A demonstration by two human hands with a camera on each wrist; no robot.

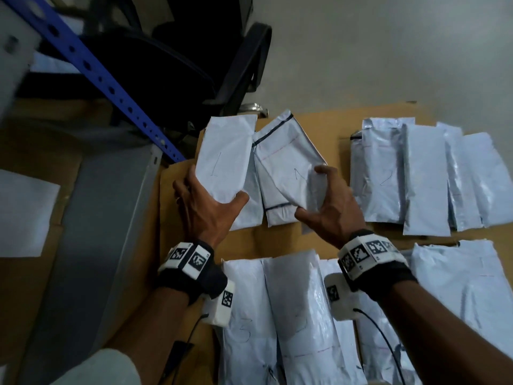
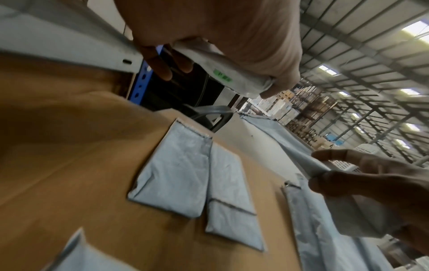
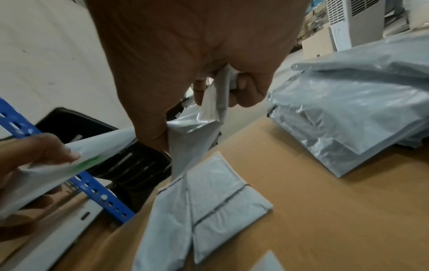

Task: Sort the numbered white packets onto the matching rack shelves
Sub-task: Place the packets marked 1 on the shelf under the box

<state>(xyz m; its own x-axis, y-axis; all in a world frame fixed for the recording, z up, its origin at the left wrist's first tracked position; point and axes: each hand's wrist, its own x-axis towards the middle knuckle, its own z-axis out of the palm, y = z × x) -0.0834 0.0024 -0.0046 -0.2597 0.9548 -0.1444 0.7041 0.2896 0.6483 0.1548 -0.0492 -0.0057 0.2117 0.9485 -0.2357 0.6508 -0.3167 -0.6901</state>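
The left hand [image 1: 206, 207] holds a flat white plastic packet with a handwritten "1" [image 1: 224, 159], fingers under it and thumb on its lower edge, and the packet is lifted above the brown cardboard-covered counter [image 1: 311, 240]. The right hand [image 1: 326, 207] pinches a second crumpled white packet with a dark line across it [image 1: 288, 165]; its number is partly covered, and I cannot read it for sure. In the right wrist view this packet hangs down from the fingers.

Below both hands, two more white packets [image 3: 209, 203] lie flat on the counter. At 3 o'clock from the right hand is a row of packets marked "2" [image 1: 388, 173], and at 6 o'clock a row marked "3" [image 1: 247, 323].

I judge the step as picking up the "1" packets. The blue perforated rack upright [image 1: 111, 87] stands at 10 o'clock, so the next move calls for carrying both packets there, after checking the right one's number.
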